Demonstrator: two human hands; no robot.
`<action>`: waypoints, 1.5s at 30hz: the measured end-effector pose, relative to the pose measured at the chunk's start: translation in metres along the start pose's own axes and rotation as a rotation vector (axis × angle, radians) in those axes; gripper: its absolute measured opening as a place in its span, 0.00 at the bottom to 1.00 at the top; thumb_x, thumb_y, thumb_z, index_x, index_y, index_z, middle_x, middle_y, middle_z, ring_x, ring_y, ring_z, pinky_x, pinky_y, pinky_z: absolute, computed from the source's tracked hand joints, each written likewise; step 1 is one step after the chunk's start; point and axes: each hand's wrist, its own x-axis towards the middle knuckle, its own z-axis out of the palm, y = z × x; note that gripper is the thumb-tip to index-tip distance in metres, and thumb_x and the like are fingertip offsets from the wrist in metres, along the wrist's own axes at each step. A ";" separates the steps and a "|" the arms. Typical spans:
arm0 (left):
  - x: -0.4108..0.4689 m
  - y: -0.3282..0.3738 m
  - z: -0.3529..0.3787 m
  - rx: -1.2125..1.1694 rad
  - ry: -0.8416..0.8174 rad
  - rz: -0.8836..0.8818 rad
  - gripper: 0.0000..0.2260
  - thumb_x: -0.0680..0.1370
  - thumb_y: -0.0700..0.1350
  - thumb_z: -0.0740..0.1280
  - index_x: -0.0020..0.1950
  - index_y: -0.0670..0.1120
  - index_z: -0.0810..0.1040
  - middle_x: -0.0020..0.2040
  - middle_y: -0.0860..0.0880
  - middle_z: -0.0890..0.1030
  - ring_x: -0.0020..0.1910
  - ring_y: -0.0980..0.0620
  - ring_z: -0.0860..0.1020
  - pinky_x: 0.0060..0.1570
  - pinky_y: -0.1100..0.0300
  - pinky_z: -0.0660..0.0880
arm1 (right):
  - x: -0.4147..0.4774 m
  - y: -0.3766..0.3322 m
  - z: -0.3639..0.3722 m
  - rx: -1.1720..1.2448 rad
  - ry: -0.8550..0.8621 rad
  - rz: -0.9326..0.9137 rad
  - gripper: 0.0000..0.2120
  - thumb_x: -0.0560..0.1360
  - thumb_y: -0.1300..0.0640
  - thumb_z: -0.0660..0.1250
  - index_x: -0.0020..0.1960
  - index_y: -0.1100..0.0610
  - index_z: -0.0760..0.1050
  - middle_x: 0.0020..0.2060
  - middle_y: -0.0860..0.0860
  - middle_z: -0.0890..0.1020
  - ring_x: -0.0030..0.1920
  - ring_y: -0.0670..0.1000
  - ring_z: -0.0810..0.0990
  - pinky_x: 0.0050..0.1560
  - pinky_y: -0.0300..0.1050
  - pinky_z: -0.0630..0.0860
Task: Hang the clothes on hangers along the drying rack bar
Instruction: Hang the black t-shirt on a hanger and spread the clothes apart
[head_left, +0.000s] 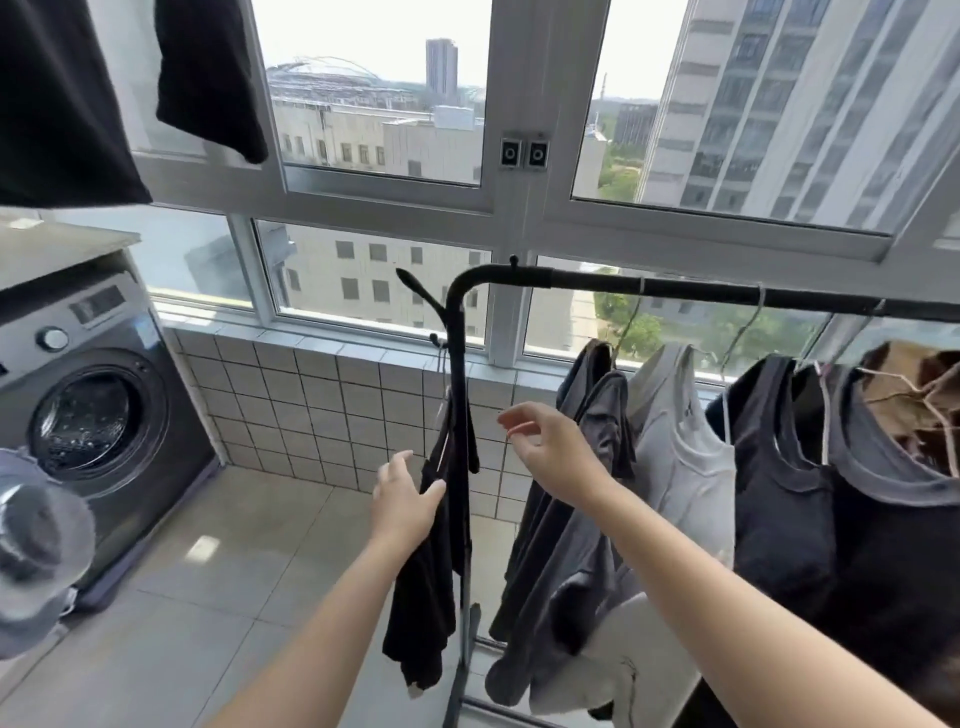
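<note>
A black drying rack bar (675, 291) runs from centre to the right edge, on a black upright post (457, 415). A black garment (426, 582) hangs from a hook on the post's left side. My left hand (405, 499) touches this garment with its fingers spread. My right hand (545, 441) hovers open just right of the post, holding nothing. On hangers along the bar hang a dark grey garment (571, 519), a light grey tank top (680, 457), a black top (779, 493) and a grey-collared shirt (883, 467).
A grey front-loading washing machine (88, 405) stands at the left. Black clothes (208, 78) hang overhead at the top left. A tiled low wall (311, 405) and large windows lie behind the rack. The floor is beige tile (208, 597).
</note>
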 end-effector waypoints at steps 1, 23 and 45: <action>0.006 -0.008 0.000 0.011 -0.047 -0.019 0.28 0.77 0.47 0.67 0.74 0.44 0.62 0.72 0.43 0.66 0.70 0.44 0.68 0.68 0.50 0.66 | 0.005 -0.001 0.009 -0.003 -0.006 0.026 0.12 0.78 0.62 0.60 0.59 0.56 0.76 0.53 0.48 0.80 0.52 0.44 0.77 0.48 0.27 0.69; 0.070 -0.073 -0.018 0.098 -0.057 0.128 0.14 0.83 0.43 0.54 0.37 0.45 0.65 0.33 0.46 0.74 0.35 0.41 0.72 0.35 0.53 0.64 | 0.072 0.006 0.106 0.055 -0.046 0.293 0.19 0.78 0.63 0.57 0.68 0.55 0.68 0.59 0.51 0.77 0.56 0.49 0.76 0.52 0.35 0.70; 0.102 -0.059 -0.085 0.216 0.058 0.108 0.18 0.83 0.47 0.55 0.32 0.51 0.62 0.28 0.53 0.69 0.36 0.44 0.71 0.38 0.53 0.66 | 0.151 -0.004 0.138 0.356 -0.120 0.278 0.24 0.76 0.66 0.56 0.70 0.55 0.68 0.66 0.50 0.73 0.67 0.48 0.71 0.63 0.45 0.72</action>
